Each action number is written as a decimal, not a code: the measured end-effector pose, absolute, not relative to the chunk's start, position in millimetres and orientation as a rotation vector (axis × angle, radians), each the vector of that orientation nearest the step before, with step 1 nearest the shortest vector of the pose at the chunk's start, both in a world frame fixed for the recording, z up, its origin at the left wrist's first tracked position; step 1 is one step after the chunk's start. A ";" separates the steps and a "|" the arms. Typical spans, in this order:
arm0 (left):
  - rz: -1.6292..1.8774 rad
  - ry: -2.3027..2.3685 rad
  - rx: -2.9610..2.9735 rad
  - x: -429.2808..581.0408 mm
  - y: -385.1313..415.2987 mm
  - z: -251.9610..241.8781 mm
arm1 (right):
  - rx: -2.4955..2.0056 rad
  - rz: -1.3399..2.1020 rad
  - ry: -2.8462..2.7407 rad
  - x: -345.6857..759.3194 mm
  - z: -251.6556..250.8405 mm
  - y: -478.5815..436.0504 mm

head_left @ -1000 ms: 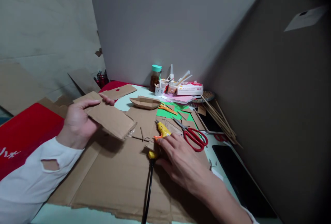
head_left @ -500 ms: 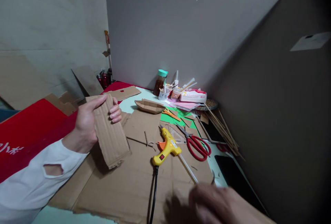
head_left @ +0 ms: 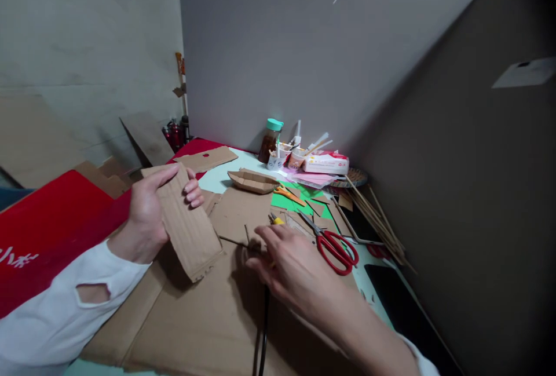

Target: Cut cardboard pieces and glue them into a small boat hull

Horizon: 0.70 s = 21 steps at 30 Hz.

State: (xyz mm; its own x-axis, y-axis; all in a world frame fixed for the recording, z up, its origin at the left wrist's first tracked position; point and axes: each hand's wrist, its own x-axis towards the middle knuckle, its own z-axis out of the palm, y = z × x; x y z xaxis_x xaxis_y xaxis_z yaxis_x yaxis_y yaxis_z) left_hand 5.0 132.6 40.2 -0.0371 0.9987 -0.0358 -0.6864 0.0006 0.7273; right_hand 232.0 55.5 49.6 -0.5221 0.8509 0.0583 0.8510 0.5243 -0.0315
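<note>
My left hand (head_left: 150, 208) is closed around a strip of corrugated cardboard (head_left: 189, 228), thumb on top and fingers curled over its far edge. The strip is tilted above a large cardboard sheet (head_left: 191, 324). Over the middle of that sheet, my right hand (head_left: 289, 263) has its thumb and forefinger apart. Beneath it lies a yellow glue gun (head_left: 277, 221), mostly covered, with only its front end showing. The gun's black cord (head_left: 264, 329) runs toward me. Just right of my right hand are red-handled scissors (head_left: 336, 251).
Behind lie a boat-shaped cardboard piece (head_left: 253, 181), orange scissors (head_left: 289, 194) and green paper (head_left: 321, 209). Paper cups (head_left: 277, 160), a green-lidded bottle (head_left: 269, 139) and a tissue pack (head_left: 326, 163) stand at the back. Wooden sticks (head_left: 382, 225) lie right; a red box (head_left: 52, 231) is left.
My right hand has moved forward and left from the near right edge to over the glue gun, hiding most of it. My left hand still holds the cardboard strip, nearly unmoved.
</note>
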 end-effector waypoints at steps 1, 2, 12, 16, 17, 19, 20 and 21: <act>1.520 0.680 0.598 3.7 133.6 39.8 | -1.483 -0.082 -2.725 222.6 42.3 67.6; 1.543 0.684 0.592 2.1 134.7 39.6 | -1.458 -0.128 -2.754 214.8 34.9 76.7; 1.583 0.754 0.433 -3.0 137.5 46.2 | -1.244 -0.374 -2.832 211.1 17.5 70.0; 1.600 0.817 0.401 -1.7 138.0 46.5 | -1.307 -0.283 -2.625 239.0 40.9 61.3; 1.591 0.825 0.402 -1.4 138.1 46.1 | -1.326 -0.168 -2.542 250.7 46.4 54.9; 1.562 0.838 0.405 0.4 137.6 44.7 | -1.330 0.168 -2.379 278.0 55.5 36.9; 1.544 0.845 0.405 2.4 136.7 43.7 | -1.326 0.400 -2.416 292.2 58.9 26.4; 1.524 0.851 0.405 5.2 135.3 42.4 | -1.237 0.611 -2.445 305.4 61.3 16.0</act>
